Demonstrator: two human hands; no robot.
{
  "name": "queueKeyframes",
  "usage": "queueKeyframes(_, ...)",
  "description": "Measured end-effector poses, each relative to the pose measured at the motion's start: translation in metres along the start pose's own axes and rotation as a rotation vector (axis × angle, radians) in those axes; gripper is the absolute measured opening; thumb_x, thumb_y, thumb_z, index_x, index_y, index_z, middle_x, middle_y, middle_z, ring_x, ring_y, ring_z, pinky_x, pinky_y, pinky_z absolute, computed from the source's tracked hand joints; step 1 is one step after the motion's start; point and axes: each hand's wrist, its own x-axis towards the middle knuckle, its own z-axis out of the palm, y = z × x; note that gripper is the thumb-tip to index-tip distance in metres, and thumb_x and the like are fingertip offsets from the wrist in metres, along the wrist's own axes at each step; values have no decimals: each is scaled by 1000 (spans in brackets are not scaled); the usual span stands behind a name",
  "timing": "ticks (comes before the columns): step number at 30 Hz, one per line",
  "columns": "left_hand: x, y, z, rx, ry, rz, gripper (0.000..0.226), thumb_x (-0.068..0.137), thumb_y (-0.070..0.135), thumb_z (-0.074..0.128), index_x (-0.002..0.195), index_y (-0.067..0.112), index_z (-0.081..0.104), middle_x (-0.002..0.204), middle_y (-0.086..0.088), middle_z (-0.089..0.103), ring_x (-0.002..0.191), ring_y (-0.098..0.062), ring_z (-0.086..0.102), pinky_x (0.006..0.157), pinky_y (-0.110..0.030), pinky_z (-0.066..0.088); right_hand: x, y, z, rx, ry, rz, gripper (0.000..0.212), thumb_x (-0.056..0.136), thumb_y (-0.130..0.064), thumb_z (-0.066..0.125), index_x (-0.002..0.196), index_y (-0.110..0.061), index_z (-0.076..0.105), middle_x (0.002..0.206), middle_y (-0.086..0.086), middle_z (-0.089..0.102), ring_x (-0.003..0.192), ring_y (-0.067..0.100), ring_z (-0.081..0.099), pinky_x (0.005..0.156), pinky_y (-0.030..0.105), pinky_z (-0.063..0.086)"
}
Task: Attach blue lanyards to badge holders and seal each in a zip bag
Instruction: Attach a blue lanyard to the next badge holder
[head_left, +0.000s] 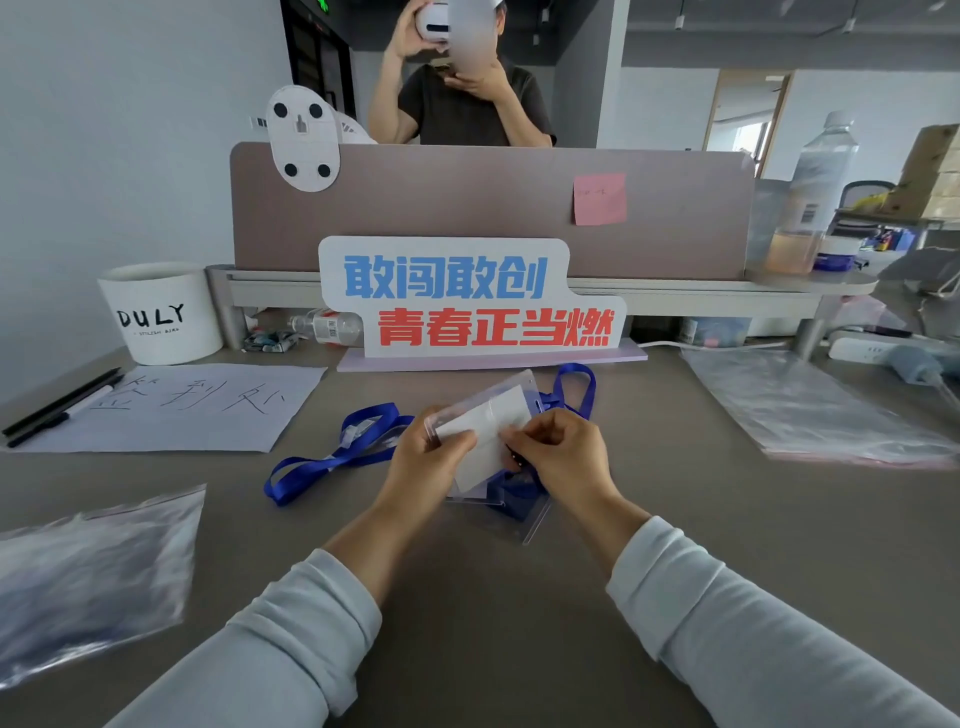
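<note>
A clear badge holder (491, 410) with a white card inside is held tilted above the desk's middle. My left hand (428, 462) grips its left edge and my right hand (558, 452) pinches its lower right side, where a dark clip shows under the fingers. A blue lanyard (332, 457) lies in loops to the left, and another blue lanyard loop (574, 387) shows behind the holder. More clear holders with blue strap (511, 501) lie on the desk beneath my hands. A filled zip bag (88, 577) lies at the near left.
A stack of zip bags (810, 410) lies at the right. A handwritten paper sheet (182, 408) and black pens (57, 408) are at the left, with a white cup (161, 312) behind. A slogan sign (470, 299) stands before the partition; a person stands beyond it.
</note>
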Motion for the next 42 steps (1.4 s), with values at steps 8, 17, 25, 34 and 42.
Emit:
queueKeyframes(8, 0, -3, 2, -17, 73, 16, 15, 80, 23, 69, 94, 24, 64, 94, -5, 70, 89, -21, 67, 75, -34, 56, -5, -5, 4, -107, -52, -88, 20, 74, -31, 77, 69, -15, 67, 68, -6, 70, 58, 4, 64, 52, 9, 47)
queueKeyframes(17, 5, -5, 0, -30, 109, -24, 20, 76, 23, 73, 94, 22, 64, 97, -6, 68, 91, -21, 65, 81, -39, 55, -10, -11, 3, -90, -58, -167, 21, 73, -34, 76, 61, -23, 63, 63, -12, 66, 54, -4, 61, 53, 6, 45)
queueKeyframes(25, 13, -7, -8, -76, 230, -10, 30, 77, 28, 72, 104, 14, 67, 97, -8, 71, 90, -26, 67, 79, -45, 56, -14, -10, 3, -164, -107, -221, 16, 75, -23, 77, 72, -20, 61, 68, -9, 66, 65, 7, 64, 60, 12, 53)
queueKeyframes(34, 20, 7, -20, -345, 343, -24, 8, 83, 17, 66, 91, 19, 66, 93, -5, 69, 91, -24, 64, 79, -38, 54, -9, -6, -1, -311, -319, -239, 10, 78, -20, 74, 87, -20, 71, 74, -17, 62, 68, 2, 59, 61, 5, 46)
queueKeyframes(42, 26, 26, -36, -476, 284, 127, 15, 87, 8, 60, 81, 21, 66, 74, 4, 73, 70, -9, 69, 62, -27, 56, 2, -1, -12, -518, -107, -325, 14, 84, -22, 67, 97, -18, 74, 80, -10, 64, 70, 6, 54, 69, 21, 48)
